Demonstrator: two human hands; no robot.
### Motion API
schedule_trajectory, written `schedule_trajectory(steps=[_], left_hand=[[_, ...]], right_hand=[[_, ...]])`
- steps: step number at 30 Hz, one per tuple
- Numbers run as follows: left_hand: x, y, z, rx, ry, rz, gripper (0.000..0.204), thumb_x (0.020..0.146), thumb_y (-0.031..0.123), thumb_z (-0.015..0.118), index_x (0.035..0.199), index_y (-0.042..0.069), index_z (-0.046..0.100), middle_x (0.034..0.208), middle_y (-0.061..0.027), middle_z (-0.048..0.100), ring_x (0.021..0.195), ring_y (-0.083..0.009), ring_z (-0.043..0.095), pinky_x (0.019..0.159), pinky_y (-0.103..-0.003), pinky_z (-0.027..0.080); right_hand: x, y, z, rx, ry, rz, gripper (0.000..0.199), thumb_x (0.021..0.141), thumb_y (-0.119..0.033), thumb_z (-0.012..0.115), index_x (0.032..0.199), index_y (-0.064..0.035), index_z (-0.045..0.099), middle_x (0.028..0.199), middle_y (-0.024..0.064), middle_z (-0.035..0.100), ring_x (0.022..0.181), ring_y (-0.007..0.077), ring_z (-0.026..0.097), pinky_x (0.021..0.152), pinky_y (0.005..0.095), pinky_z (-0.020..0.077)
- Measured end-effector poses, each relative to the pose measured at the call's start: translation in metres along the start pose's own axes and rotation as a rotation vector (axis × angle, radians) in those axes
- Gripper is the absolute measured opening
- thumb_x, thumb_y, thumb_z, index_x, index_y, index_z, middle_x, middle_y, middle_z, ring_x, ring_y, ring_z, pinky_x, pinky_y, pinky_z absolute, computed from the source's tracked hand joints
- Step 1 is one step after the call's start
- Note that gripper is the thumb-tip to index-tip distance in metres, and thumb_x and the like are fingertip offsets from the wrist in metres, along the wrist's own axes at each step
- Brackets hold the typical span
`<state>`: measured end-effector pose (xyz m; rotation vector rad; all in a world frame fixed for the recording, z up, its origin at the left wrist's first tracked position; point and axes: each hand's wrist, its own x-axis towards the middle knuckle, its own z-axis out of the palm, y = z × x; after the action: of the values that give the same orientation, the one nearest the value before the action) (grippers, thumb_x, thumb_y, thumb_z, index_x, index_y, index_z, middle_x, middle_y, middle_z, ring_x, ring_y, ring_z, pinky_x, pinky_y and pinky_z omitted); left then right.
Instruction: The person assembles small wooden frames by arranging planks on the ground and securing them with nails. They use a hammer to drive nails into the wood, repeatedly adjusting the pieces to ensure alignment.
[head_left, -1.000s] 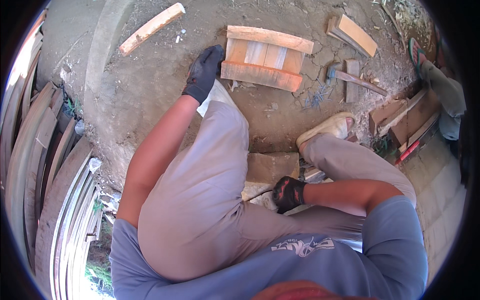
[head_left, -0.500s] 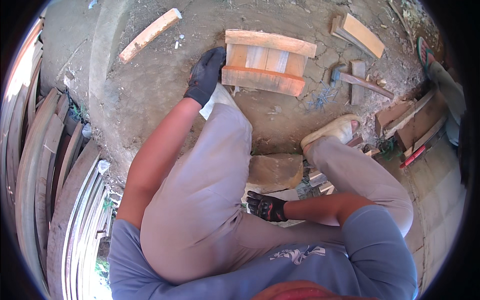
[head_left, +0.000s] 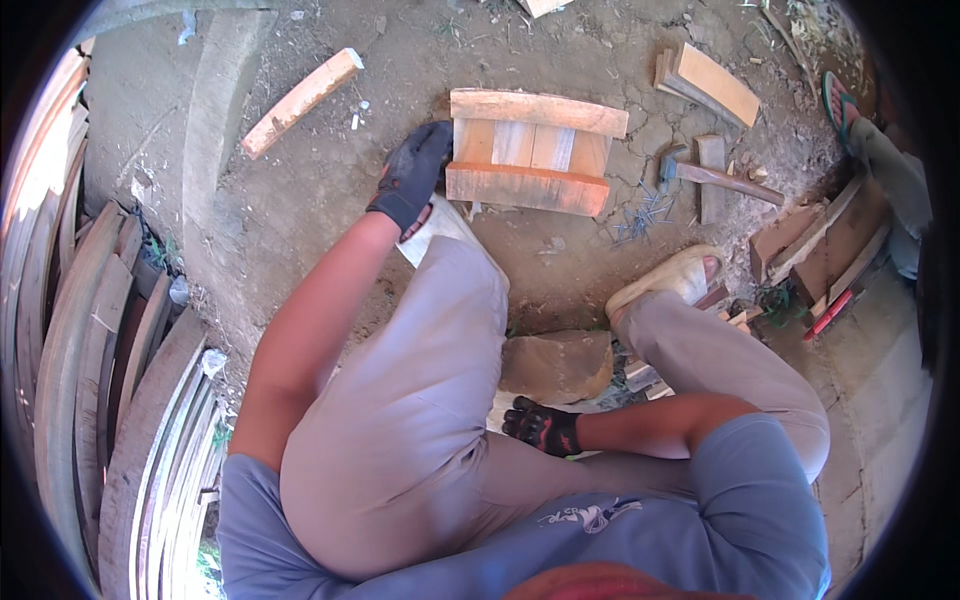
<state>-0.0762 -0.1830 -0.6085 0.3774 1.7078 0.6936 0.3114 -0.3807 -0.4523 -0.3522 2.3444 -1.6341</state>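
Observation:
A small wooden panel (head_left: pixel 530 190) lies on the dirt ground, with short boards set between two thicker, slightly curved rails. My left hand (head_left: pixel 412 172), in a black glove, grips its left end; the fingertips are partly hidden against the wood. My right hand (head_left: pixel 541 426), also gloved, is low by my lap, beside a flat brown stone (head_left: pixel 556 366). Its fingers are curled in, and whatever they may hold is hidden. To the right of the panel lie a loose heap of nails (head_left: pixel 645 215) and a hammer (head_left: pixel 725 183) resting across a short wood block (head_left: pixel 711 155).
A curved wood piece (head_left: pixel 302 103) lies at far left, and stacked short boards (head_left: pixel 708 85) at far right. Long curved planks (head_left: pixel 75 340) are piled along the left. Wood offcuts (head_left: pixel 825 240) and a red tool (head_left: pixel 828 314) sit at right, near another person's sandalled foot (head_left: pixel 840 103).
The view has tilted up a little, so the ground things sit lower in it. My right hand's fingers have curled in more. My left hand stays at the panel's left end.

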Motion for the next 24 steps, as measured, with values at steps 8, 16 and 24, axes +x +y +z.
schedule_trajectory(steps=[8,16,24], left_hand=[[0.034,-0.023,0.0,0.212,-0.02,0.062,0.063,0.106,0.048,0.06,0.147,0.001,0.065,0.14,-0.0169,0.072,0.13,-0.0276,0.067,0.11,-0.04,0.052],[0.014,0.021,0.007,0.699,-0.03,0.227,0.057,0.106,0.046,0.063,0.145,0.005,0.068,0.135,-0.0115,0.073,0.122,-0.022,0.07,0.105,-0.038,0.056],[-0.073,0.062,-0.08,1.699,-0.69,0.07,0.05,0.111,0.049,0.046,0.126,0.011,0.076,0.12,-0.0169,0.079,0.105,-0.0271,0.078,0.093,-0.044,0.06]], right_hand=[[0.003,0.116,-0.132,-0.329,0.429,0.272,0.021,0.089,-0.027,0.067,0.091,-0.007,0.074,0.091,0.0172,0.073,0.093,0.0346,0.073,0.083,0.0513,0.0559],[-0.119,0.196,-0.269,-0.246,0.771,1.343,0.031,0.098,-0.033,0.065,0.101,-0.0065,0.081,0.104,0.0237,0.079,0.096,0.0451,0.077,0.087,0.0548,0.0598],[-0.143,0.122,-0.156,0.096,-0.647,1.15,0.051,0.085,-0.055,0.078,0.112,-0.0129,0.087,0.109,0.0148,0.082,0.105,0.0328,0.078,0.091,0.0479,0.0603]])
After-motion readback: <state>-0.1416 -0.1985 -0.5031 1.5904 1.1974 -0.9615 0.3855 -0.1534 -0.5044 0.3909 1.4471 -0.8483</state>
